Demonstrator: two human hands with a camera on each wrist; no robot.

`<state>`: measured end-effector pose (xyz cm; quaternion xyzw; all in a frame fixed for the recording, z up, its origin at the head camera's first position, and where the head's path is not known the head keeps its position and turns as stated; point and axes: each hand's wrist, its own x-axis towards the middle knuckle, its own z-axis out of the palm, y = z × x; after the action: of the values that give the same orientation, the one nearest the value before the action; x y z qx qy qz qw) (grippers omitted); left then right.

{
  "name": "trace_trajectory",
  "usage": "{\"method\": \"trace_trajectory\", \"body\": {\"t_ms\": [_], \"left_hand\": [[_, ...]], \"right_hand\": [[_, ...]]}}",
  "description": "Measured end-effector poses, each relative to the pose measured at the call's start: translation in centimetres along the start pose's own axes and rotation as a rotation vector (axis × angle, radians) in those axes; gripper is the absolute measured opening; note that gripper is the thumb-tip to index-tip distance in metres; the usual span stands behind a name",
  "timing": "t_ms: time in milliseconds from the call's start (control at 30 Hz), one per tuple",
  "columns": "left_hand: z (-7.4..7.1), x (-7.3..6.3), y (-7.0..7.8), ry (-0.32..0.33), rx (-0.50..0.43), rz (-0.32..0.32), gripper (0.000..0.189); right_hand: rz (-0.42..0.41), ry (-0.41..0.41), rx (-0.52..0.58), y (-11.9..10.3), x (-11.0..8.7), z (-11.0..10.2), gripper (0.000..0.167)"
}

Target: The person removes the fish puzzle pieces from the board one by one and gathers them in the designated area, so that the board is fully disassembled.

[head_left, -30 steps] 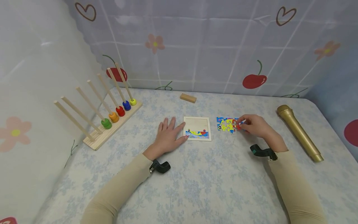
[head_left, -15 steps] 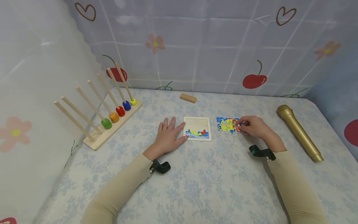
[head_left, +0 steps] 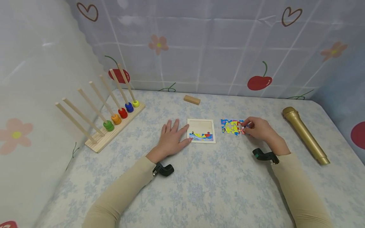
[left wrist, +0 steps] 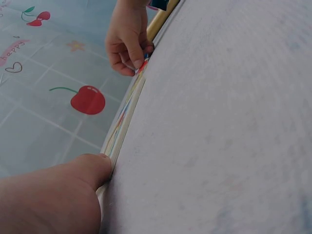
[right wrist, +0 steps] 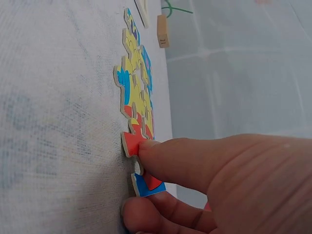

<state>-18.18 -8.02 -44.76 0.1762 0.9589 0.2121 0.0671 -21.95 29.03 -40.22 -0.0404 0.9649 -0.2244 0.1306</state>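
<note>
My left hand (head_left: 171, 140) lies flat on the table with fingers spread. Its thumb and index fingertip touch the left edge of a square puzzle tray (head_left: 201, 120), which has a picture printed on its lower part. To the right of the tray lies a partly joined jigsaw puzzle (head_left: 231, 126) in yellow, blue and red. My right hand (head_left: 259, 128) is at its right edge, pinching a puzzle piece (right wrist: 154, 181) with red and blue on it. The thumb covers part of this piece. From the right wrist view I cannot tell whether it is fully joined to its neighbours.
A wooden block (head_left: 192, 100) lies behind the tray. At the left stands a wooden peg rack (head_left: 99, 144) with coloured beads on several of its tall rods. A gold microphone (head_left: 306, 136) lies at the right. Fabric walls rise behind the table.
My right hand has shifted slightly left, its fingers closer in against the joined puzzle pieces. The left hand and the tray stay where they were.
</note>
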Motion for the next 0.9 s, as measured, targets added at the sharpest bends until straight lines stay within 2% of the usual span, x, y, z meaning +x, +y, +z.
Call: {"method": "trace_trajectory", "body": {"t_ms": [367, 900], "left_hand": [[-0.01, 0.07, -0.02, 0.002, -0.001, 0.003, 0.067], [-0.15, -0.04, 0.04, -0.002, -0.001, 0.004, 0.067]], "right_hand": [[0.047, 0.038, 0.016, -0.01, -0.11, -0.04, 0.032], [0.021, 0.048, 0.038, 0.32, -0.05, 0.11, 0.031]]}}
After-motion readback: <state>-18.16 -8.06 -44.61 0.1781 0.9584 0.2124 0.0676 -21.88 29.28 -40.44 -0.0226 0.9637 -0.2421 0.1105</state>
